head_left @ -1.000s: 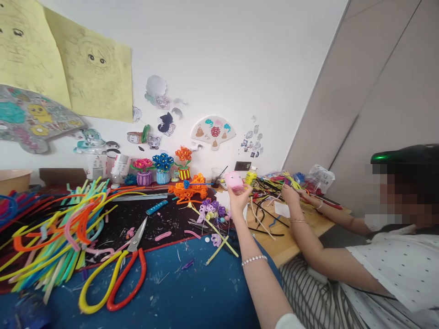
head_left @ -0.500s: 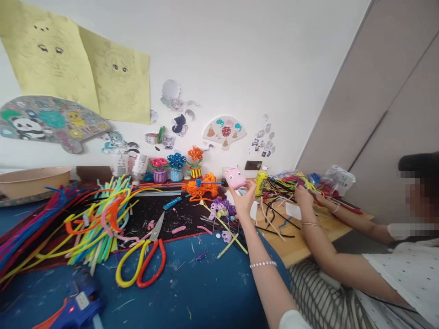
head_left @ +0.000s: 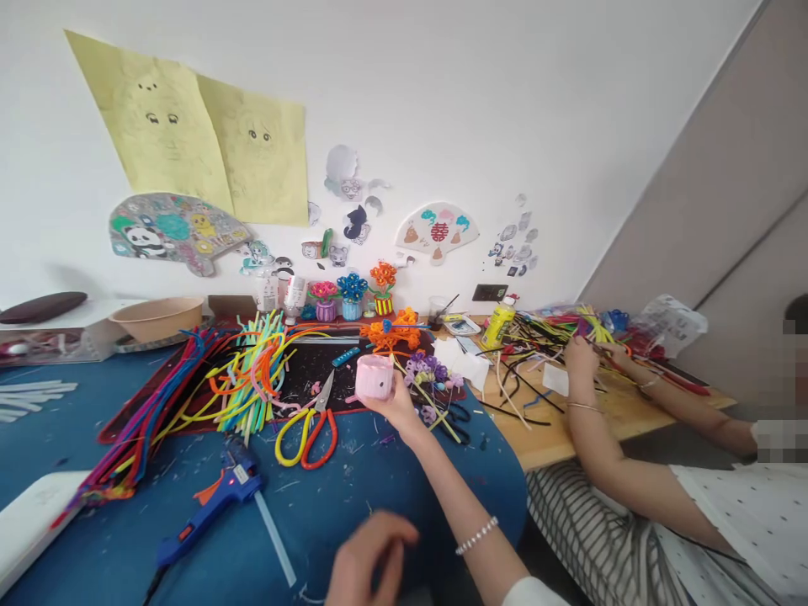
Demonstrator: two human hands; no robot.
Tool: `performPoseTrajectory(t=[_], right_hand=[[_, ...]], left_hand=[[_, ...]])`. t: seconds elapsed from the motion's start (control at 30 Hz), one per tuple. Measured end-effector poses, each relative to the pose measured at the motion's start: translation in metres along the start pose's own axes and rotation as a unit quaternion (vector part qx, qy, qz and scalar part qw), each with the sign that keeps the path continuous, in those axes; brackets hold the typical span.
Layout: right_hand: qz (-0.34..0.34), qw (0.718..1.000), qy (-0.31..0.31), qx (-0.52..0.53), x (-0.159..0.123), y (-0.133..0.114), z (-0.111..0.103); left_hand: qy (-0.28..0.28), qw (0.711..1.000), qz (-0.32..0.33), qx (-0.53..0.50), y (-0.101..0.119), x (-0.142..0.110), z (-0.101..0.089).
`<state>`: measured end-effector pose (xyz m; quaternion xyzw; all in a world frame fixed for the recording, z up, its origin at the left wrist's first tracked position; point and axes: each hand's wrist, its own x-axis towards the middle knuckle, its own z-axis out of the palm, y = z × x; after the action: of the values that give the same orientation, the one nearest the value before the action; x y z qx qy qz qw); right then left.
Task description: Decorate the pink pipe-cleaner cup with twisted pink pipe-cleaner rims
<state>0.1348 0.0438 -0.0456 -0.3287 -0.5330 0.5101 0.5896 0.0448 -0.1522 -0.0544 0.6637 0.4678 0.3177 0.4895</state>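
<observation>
My right hand (head_left: 397, 404) is closed around a small pink pot (head_left: 374, 377) made of fuzzy stems, with a dark eye showing on its side. It holds the pot above the mat, close to the scissors (head_left: 323, 396) with one yellow and one red handle. Low in the view, my left hand (head_left: 372, 560) hovers over the blue table, loosely curled, thumb and fingers apart, nothing in it. To its left lies a blue glue gun (head_left: 218, 505) with a clear glue stick (head_left: 275, 539) beside its nozzle.
Bundles of coloured pipe cleaners (head_left: 252, 379) spread over the dark mat. Three potted pipe-cleaner flowers (head_left: 352, 299) stand by the wall, a yellow bottle (head_left: 498, 324) to their right. Another person's hands (head_left: 582, 358) work at the wooden table on the right.
My right hand has brought the pink pot lower and to the left, and turned it. My left hand has come into view at the bottom. The camera view has shifted left.
</observation>
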Motion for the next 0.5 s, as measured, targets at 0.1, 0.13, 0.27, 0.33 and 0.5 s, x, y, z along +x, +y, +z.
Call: performPoseTrajectory(t=[0.1,0.13,0.27,0.33,0.5], right_hand=[[-0.007,0.999,0.002,-0.034,-0.009,-0.002,0.011],[-0.009,0.999,0.004,-0.047,-0.011,-0.002,0.013],[-0.028,0.996,-0.001,-0.080,-0.014,-0.003,0.016],[-0.053,0.996,0.004,-0.067,-0.014,-0.002,0.012],[-0.028,0.992,0.070,0.097,-0.011,-0.004,-0.004]], left_hand=[[0.322,0.939,0.040,0.117,0.013,0.043,-0.033],[0.386,0.907,0.053,0.160,0.017,0.059,-0.043],[0.403,0.886,0.034,0.227,0.028,0.111,-0.076],[0.379,0.895,0.017,0.233,0.030,0.127,-0.088],[0.381,0.887,-0.022,0.258,0.029,0.159,-0.112]])
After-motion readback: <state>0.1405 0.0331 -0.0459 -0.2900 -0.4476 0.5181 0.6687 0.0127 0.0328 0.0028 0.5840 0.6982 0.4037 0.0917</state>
